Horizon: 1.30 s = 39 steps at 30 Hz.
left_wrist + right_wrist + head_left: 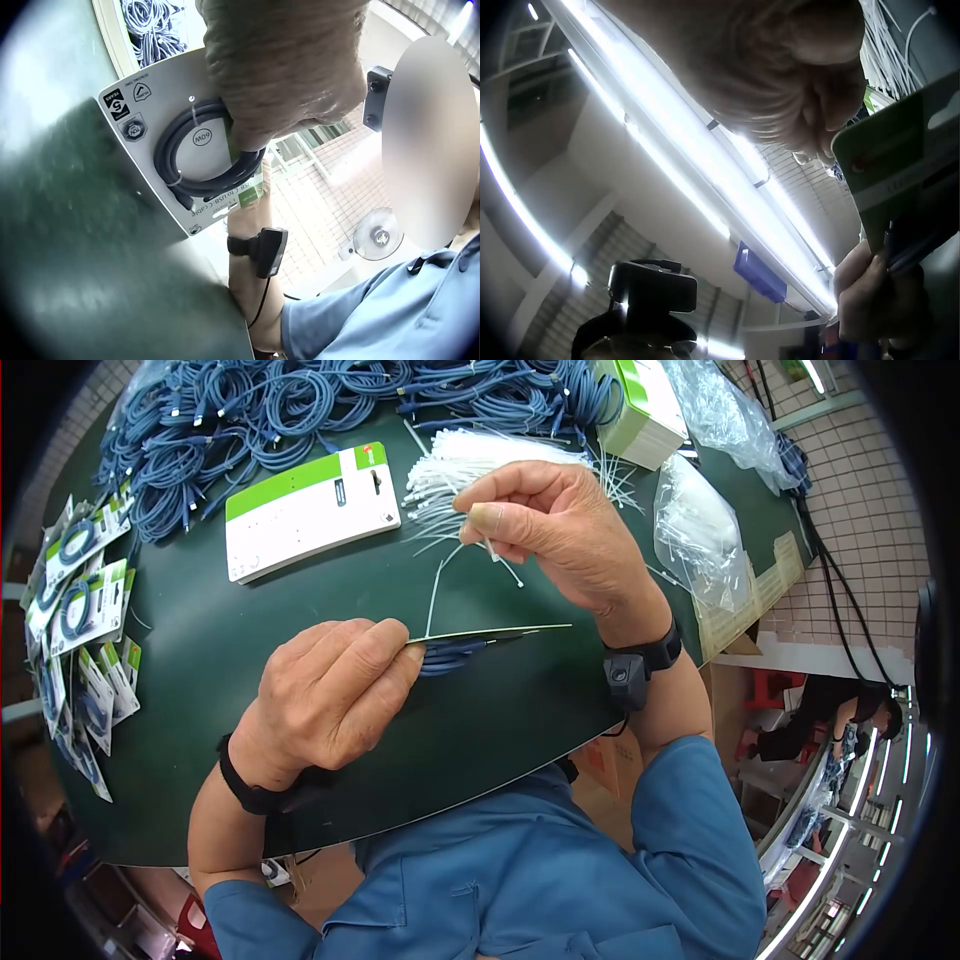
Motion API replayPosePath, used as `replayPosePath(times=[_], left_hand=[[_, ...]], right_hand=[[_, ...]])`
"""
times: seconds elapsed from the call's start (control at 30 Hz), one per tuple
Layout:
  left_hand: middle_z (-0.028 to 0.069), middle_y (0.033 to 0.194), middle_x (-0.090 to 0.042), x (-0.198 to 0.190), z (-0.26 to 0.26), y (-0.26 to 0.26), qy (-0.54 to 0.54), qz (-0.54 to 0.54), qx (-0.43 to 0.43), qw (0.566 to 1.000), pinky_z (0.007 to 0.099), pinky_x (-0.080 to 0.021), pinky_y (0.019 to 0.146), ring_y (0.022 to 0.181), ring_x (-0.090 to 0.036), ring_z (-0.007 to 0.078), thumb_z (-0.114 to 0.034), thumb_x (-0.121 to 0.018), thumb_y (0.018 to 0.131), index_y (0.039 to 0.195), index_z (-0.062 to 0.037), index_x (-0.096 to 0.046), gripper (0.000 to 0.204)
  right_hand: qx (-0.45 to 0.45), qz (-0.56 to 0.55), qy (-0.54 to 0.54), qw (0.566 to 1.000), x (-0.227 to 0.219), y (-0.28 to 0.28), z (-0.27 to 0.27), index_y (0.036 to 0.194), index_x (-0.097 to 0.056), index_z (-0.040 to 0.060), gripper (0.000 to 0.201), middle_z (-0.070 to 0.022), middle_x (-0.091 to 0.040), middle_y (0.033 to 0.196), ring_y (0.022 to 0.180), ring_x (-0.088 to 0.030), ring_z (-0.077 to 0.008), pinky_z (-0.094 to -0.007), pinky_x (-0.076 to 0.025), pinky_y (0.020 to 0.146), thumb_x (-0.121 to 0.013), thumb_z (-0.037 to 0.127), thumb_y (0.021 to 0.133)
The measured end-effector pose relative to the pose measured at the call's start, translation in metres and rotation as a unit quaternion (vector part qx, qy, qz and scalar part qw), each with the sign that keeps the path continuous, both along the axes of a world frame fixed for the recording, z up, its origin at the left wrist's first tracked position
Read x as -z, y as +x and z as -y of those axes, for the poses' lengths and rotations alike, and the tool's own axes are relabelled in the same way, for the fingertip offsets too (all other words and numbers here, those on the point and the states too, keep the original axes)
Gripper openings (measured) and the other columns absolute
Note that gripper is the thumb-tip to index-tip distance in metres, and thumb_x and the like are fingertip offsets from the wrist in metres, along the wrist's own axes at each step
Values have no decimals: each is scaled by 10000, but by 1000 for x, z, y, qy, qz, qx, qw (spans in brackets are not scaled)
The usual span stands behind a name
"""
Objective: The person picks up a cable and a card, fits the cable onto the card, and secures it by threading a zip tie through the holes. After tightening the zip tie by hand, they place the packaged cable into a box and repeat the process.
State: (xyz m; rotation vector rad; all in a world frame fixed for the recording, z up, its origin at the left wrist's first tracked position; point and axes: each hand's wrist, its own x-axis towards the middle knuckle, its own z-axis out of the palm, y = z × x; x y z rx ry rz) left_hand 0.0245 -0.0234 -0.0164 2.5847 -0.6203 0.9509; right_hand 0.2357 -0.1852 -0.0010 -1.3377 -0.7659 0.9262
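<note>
My left hand [340, 695] grips a cardboard cable card [515, 631] by its edge, seen nearly edge-on in the head view. On its underside sits a coiled dark-blue USB cable [450, 658]; the left wrist view shows this coil [166, 154] bound to the white printed face by small ties. A thin white cable tie [433, 600] stands up from the card and reaches toward my right hand [575, 530]. The right thumb and curled fingers pinch at the tie's upper end, above the card. Behind these fingers lies a pile of white cable ties [480, 455].
A stack of blank-looking green-and-white cards [310, 515] lies beyond the left hand. Many blue cables [290, 410] cover the back. Finished carded cables [95, 615] heap at the left edge. A card box [645, 420] and plastic bags [695, 530] stand at right on the green table [200, 660].
</note>
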Motion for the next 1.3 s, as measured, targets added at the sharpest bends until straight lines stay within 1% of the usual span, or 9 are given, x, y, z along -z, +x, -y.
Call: replayPosePath(times=[0.27,0.4,0.5,0.67,0.77,0.9,1.03,1.13,1.3], left_hand=[[134,943,-662,-4,-6,-1,8,15,-17,1000,335,-582,631,747,-689,243,-12,-730,738,947,32,-682,219],[123,947,-660,-5,-5,-2,6,16,-21,1000,333,-584,642,752,-691,237,-17,-729,743,947,23,-684,213],[117,948,-658,-7,-5,-2,3,16,-24,1000,331,-584,647,753,-691,232,-17,-728,747,941,18,-683,202],[114,946,-659,-7,-3,-4,1,16,-26,1000,328,-582,642,747,-689,227,-13,-727,751,928,15,-677,186],[113,942,-659,-6,-2,-3,-2,19,-26,999,326,-580,638,743,-686,224,-12,-727,752,924,16,-673,182],[116,930,-656,-5,-3,-3,0,18,-27,999,325,-579,634,736,-683,226,-8,-728,750,919,16,-671,180],[124,925,-654,-4,-4,-3,-7,14,-22,1000,328,-573,623,732,-681,234,-8,-731,742,931,23,-672,201],[131,923,-652,-2,-7,-1,6,37,-11,999,331,-565,608,729,-679,244,-7,-733,731,943,35,-673,224],[137,913,-650,9,-8,3,-4,29,-2,1000,327,-550,581,710,-671,244,-10,-741,714,929,45,-677,231]], right_hand=[[-3,47,48,998,2,-3,-2,1094,-719,-47,160,-118,-753,969,754,-652,-100,-225,-519,627,-699,47,966],[4,104,92,990,1,0,-4,1057,-703,-40,117,-99,-740,922,729,-649,-90,-212,-518,590,-660,50,996],[42,56,43,997,-7,-6,-4,1037,-682,-18,122,-54,-698,832,659,-599,-55,-190,-482,533,-624,89,1030],[61,76,-2,995,-2,-8,-6,1049,-666,-8,152,-27,-671,791,612,-553,-36,-183,-443,495,-603,130,1051],[86,239,-56,966,2,-7,-8,1057,-679,-9,184,-33,-693,816,615,-543,-32,-184,-440,515,-582,148,1063],[85,258,-42,961,10,-4,-10,1054,-701,-19,180,-34,-703,834,635,-561,-37,-189,-467,559,-615,139,1045],[92,266,-16,959,21,2,-12,1047,-725,-22,161,-29,-708,842,661,-578,-47,-194,-491,616,-665,122,1013],[98,239,18,966,16,3,-11,1033,-734,-27,149,-36,-720,858,702,-628,-65,-198,-517,653,-707,110,982],[131,155,32,979,22,3,-16,1042,-730,-19,149,-50,-728,869,733,-664,-80,-200,-534,670,-715,113,974]])
